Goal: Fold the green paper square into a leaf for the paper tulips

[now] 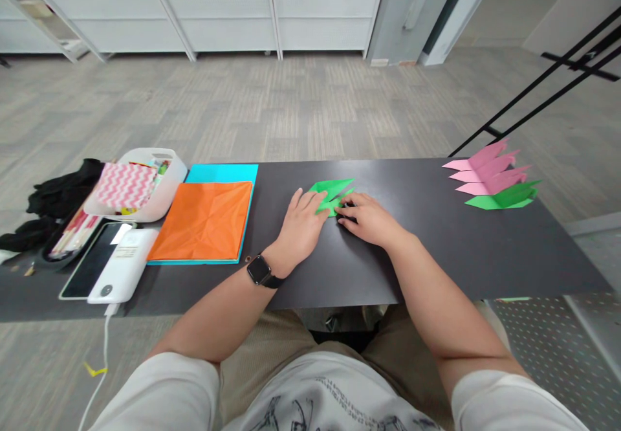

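Note:
A partly folded piece of green origami paper (332,189) lies on the dark table in front of me, with pointed flaps toward its far right side. My left hand (305,224) rests on its left part, fingers stretched out and flat, pressing it to the table. At the paper's lower right edge, my right hand (365,216) has its fingers bent, with the thumb and fingertips closed on the edge. Part of the paper is hidden under my fingers. A black watch (259,270) is on my left wrist.
Folded pink paper figures (490,167) and a green one (504,196) stand in a row at the right. Orange paper sheets (204,221) lie over blue ones (223,172) on the left. Beyond are a white basket (169,188), a phone (90,259) and a cabled power bank (123,266).

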Motion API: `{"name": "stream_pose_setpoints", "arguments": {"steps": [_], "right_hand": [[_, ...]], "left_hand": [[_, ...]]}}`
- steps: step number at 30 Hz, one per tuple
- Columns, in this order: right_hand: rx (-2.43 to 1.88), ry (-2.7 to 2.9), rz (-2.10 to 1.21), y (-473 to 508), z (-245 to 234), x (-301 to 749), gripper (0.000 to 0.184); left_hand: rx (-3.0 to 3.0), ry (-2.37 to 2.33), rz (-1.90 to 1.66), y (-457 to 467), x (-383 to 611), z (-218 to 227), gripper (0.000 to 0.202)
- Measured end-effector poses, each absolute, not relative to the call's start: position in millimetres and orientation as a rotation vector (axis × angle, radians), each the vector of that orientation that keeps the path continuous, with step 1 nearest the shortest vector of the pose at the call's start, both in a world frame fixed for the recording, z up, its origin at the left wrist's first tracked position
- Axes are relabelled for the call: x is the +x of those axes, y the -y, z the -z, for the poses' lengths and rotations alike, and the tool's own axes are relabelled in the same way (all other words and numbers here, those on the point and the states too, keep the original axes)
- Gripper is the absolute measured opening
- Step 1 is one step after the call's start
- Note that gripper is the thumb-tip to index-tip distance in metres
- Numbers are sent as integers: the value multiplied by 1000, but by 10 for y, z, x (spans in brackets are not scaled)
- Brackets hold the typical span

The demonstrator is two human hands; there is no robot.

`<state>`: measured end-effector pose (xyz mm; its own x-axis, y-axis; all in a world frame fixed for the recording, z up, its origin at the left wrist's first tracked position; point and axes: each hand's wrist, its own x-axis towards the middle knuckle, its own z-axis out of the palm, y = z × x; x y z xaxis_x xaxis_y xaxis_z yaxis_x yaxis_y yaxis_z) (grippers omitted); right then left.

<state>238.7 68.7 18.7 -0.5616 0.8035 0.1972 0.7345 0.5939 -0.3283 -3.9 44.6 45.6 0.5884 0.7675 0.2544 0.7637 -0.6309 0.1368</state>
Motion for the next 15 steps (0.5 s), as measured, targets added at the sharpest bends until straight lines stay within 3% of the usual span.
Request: {"name": "stream_pose_setpoints", "arguments": {"steps": [7,15], "right_hand": [[-1258,2482,-333,-679,-221,2379,29],[-1221,2485,-385,-695,-235,2431,26]], "left_hand": [[2808,-1212,-408,-322,119,-439,31],[2739,-1247,-361,-373,105,-349,36]]}}
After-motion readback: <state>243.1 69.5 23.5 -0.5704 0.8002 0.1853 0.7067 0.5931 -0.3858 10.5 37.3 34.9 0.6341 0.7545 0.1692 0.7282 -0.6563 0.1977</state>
